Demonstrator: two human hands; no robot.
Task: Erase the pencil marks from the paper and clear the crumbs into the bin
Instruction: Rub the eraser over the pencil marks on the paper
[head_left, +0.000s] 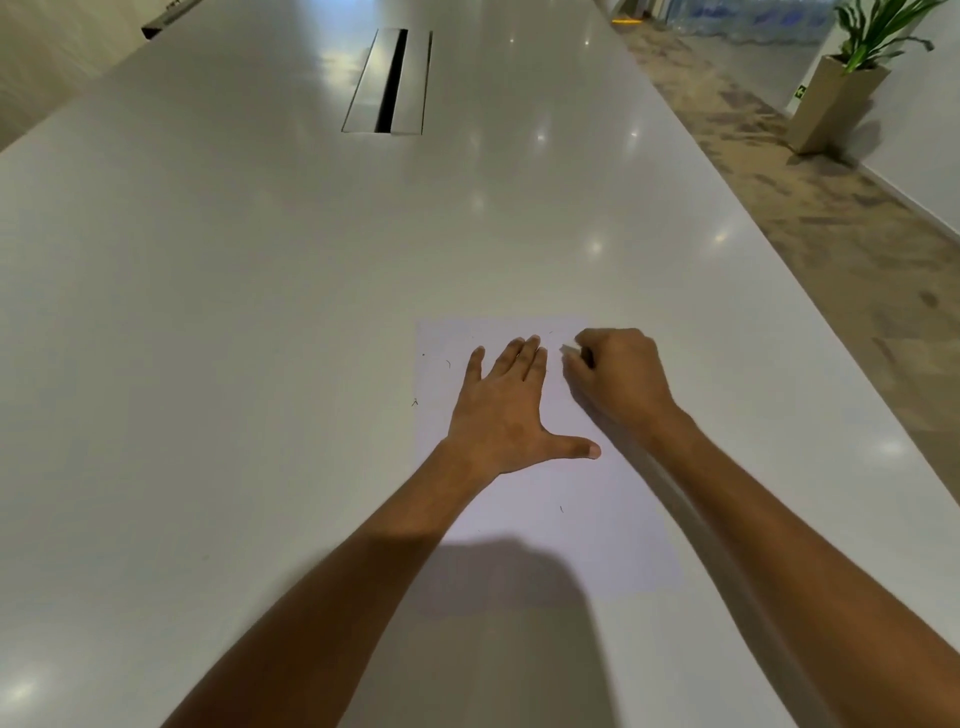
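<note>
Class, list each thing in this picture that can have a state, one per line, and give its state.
Paper: flat on the table, pinned by one hand, a few small dark specks on it.
Left hand: open, palm down, fingers spread on the paper.
Right hand: closed around a small pale object at the paper's far right corner; likely an eraser, too blurred to confirm.
Table cable hatch: slot open.
Potted plant: upright.
</note>
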